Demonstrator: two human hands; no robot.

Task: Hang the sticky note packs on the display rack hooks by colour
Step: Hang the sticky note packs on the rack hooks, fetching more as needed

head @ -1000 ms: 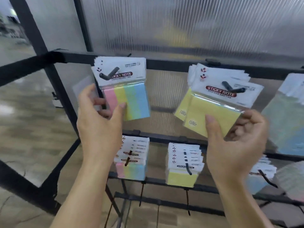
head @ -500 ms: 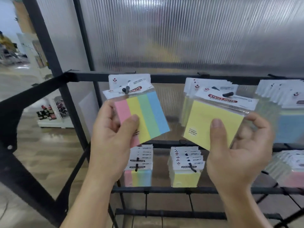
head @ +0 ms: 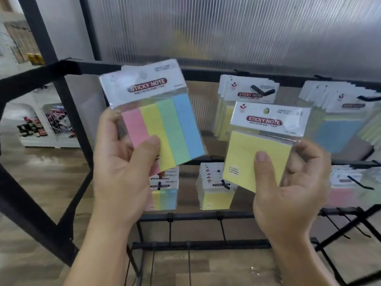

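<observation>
My left hand (head: 121,174) grips a four-colour striped sticky note pack (head: 165,124) by its lower left corner, thumb on the front; the pack is off its hook and tilted in front of the rack's upper left. My right hand (head: 288,190) holds a yellow pack (head: 259,151) by its lower edge, also free of any hook. Behind it a stack of yellow packs (head: 247,93) hangs on a top-row hook. On the lower row hang striped packs (head: 165,195) and yellow packs (head: 215,190).
The black metal rack frame (head: 206,215) has empty hooks along its lower bars. Blue-and-yellow packs (head: 340,118) hang at the upper right, pink packs (head: 346,186) at the lower right. A ribbed translucent panel stands behind. A slanted black strut (head: 31,203) crosses at left.
Both hands have pulled their packs off the top-row hooks and toward me. The striped pack and the yellow pack now sit lower and nearer, clear of the hooks.
</observation>
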